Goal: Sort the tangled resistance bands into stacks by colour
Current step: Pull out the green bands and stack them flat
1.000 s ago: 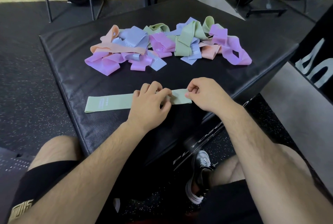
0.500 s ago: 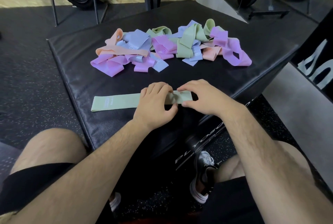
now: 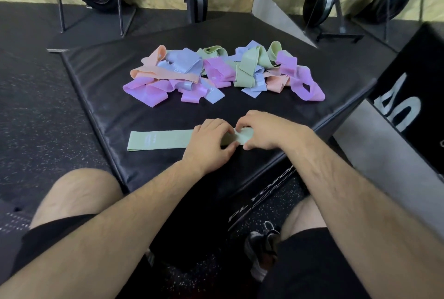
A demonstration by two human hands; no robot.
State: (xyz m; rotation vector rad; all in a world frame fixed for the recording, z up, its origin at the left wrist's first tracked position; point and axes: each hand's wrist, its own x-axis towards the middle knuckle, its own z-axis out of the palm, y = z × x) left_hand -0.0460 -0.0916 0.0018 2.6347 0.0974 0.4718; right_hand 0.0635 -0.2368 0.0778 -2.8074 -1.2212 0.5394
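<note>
I see one pale green band (image 3: 160, 140) lying flat and straight on the black pad (image 3: 101, 97), its left end free and faint white print near that end, while its right end is bunched and slightly lifted under my fingers. Beyond it, toward the pad's far side and well apart from the green band, the tangled heap (image 3: 221, 74) sprawls in a wide row: purple, peach, light blue and green bands looped and folded over one another. A purple loop (image 3: 308, 87) trails out at the heap's right end, and another purple band (image 3: 145, 91) lies folded at its left end.
</note>
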